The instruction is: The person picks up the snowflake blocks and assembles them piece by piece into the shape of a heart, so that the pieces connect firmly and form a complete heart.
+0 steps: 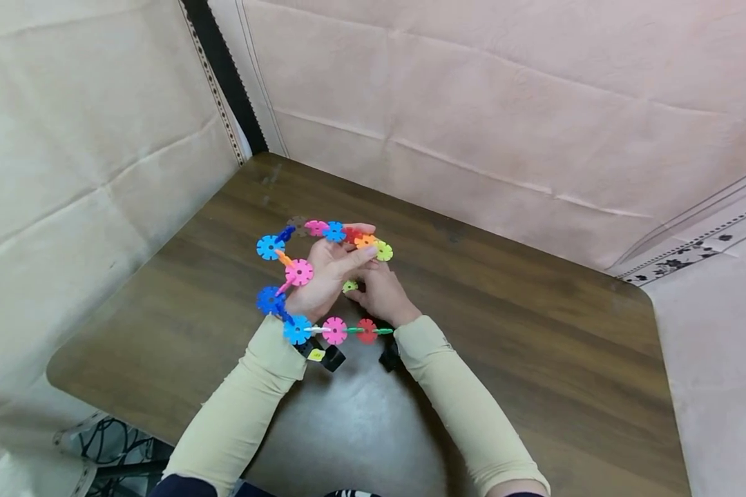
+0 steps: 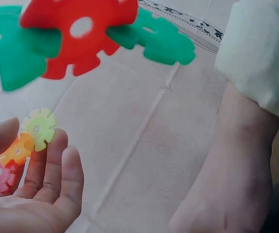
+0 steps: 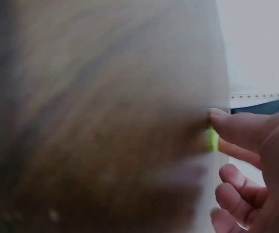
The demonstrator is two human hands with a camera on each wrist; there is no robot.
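Observation:
A chain of notched plastic snowflake discs (image 1: pixel 334 330) in many colours loops around my left hand (image 1: pixel 324 276) and hangs over its wrist. That hand holds one end of it between thumb and fingers, where a yellow-green disc (image 2: pixel 40 128), an orange disc (image 2: pixel 17 149) and a red disc (image 2: pixel 1 172) follow one another. The other end, with a red disc (image 1: pixel 367 330) and a green disc (image 1: pixel 384 331) seen edge-on, reaches my right wrist. Just below the left fingers, my right hand (image 1: pixel 385 295) pinches a separate yellow-green disc (image 3: pixel 212 139) between thumb and index finger.
Under both hands lies a brown wooden table (image 1: pixel 522 331) with rounded corners. Pale cloth (image 1: pixel 503 103) hangs behind it and at the sides. Dark cables (image 1: pixel 115 442) show below the table's left edge. Black wrist straps (image 1: pixel 332 357) are worn on both arms.

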